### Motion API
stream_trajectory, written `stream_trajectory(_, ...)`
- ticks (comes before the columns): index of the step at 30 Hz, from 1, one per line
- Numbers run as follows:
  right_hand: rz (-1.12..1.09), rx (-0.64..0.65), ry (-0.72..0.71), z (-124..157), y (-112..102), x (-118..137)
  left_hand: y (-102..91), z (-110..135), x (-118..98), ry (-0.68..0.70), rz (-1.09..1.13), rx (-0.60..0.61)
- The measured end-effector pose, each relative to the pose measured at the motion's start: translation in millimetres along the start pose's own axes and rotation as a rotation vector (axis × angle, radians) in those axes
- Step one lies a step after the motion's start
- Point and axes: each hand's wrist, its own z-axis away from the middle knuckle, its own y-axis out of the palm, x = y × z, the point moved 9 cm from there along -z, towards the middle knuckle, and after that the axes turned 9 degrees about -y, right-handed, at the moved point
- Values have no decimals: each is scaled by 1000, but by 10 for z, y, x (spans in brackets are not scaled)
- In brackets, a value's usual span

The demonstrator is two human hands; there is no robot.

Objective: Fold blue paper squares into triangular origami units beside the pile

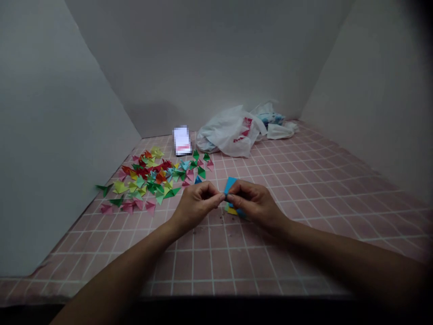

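Note:
My left hand (196,204) and my right hand (254,203) meet over the pink tiled surface (304,189), fingers pinched together on a small blue paper piece (230,183). Its upper corner sticks up between the fingertips. Under my right hand lie a yellow paper (232,211) and another blue scrap, partly hidden by the fingers. To the left spreads a pile of several folded paper triangles (152,178) in red, green, yellow, pink and blue.
A white plastic bag (233,131) with red print lies at the back, beside a smaller crumpled bag (279,126). A small white packet (181,141) stands near the back wall. Grey walls close in on the left, back and right.

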Motion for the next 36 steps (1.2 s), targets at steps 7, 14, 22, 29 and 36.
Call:
stream_trajectory(7,53,145,-30,-59,98,19,14,6,-172,179,-258,83)
stream_trajectory(14,-290,17,206,23,78,-190,-37,-16,58,-29,129,-3)
stream_trajectory(22,-341,-8,237,51,127,-230,44,44,151,-86,146,-68)
stream_trajectory(29,-327,54,262,79,213,-259,45,58,89,-51,146,-51)
stream_trajectory(36,-349,42,217,78,200,-152,74,71,113,-77,228,-38)
